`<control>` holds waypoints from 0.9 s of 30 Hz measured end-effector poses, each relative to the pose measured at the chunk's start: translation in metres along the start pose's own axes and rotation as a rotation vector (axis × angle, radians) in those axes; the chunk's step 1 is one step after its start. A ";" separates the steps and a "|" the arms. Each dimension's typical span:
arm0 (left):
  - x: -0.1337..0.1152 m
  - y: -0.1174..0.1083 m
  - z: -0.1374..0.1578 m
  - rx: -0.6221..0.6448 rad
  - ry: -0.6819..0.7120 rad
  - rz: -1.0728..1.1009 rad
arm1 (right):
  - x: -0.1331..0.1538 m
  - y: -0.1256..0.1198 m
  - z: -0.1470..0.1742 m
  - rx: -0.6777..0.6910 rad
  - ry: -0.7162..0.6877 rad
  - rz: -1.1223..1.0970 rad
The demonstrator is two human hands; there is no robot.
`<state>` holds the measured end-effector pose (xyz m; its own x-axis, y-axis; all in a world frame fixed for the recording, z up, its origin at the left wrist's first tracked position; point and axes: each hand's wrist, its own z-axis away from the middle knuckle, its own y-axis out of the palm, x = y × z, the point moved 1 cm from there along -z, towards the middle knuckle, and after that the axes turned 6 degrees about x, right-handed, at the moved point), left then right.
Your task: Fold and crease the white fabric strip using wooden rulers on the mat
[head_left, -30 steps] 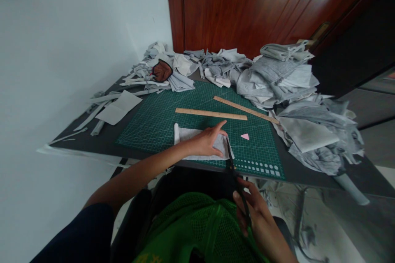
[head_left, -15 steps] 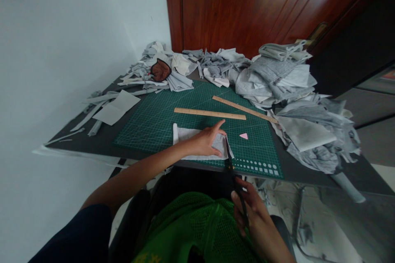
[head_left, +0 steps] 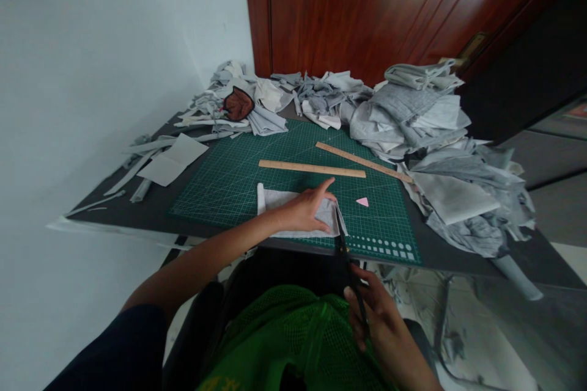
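Note:
A piece of light grey fabric (head_left: pixel 274 198) lies near the front edge of the green cutting mat (head_left: pixel 220 189), its left end rolled or folded. My left hand (head_left: pixel 306 211) rests flat on this fabric with thumb and fingers spread, hiding its middle. Black scissors (head_left: pixel 343 245) are gripped in my right hand (head_left: pixel 376 311), below the table's front edge. Their blades reach up into the right end of the fabric, where a narrow strip stands slightly apart along the cut.
Two wooden rulers (head_left: pixel 312 168) (head_left: pixel 362 161) lie beyond the fabric. A pink triangular piece (head_left: pixel 362 201) is to its right. Heaps of grey cloth (head_left: pixel 413 110) cover the back and right of the dark table (head_left: pixel 151 204); scraps and a pale sheet (head_left: pixel 172 160) sit at left.
Hardly anything differs. The scissors and my right hand have shifted very slightly; my left hand and the fabric stay in place.

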<state>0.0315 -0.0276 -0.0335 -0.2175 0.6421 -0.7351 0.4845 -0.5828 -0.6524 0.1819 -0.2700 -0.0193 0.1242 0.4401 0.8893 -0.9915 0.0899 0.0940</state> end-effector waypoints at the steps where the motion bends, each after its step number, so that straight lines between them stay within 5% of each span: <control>1: 0.000 0.000 0.000 0.000 0.001 0.002 | 0.000 0.000 0.000 -0.004 0.002 -0.016; 10: -0.001 0.000 0.001 -0.021 0.008 0.013 | 0.013 -0.001 -0.006 -0.047 0.064 -0.213; 27: -0.002 -0.002 0.003 -0.120 0.042 -0.028 | 0.022 0.004 -0.020 0.017 -0.016 -0.022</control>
<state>0.0283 -0.0287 -0.0313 -0.1978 0.6790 -0.7070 0.5769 -0.5024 -0.6440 0.1812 -0.2421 -0.0084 0.1453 0.4237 0.8941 -0.9891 0.0837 0.1211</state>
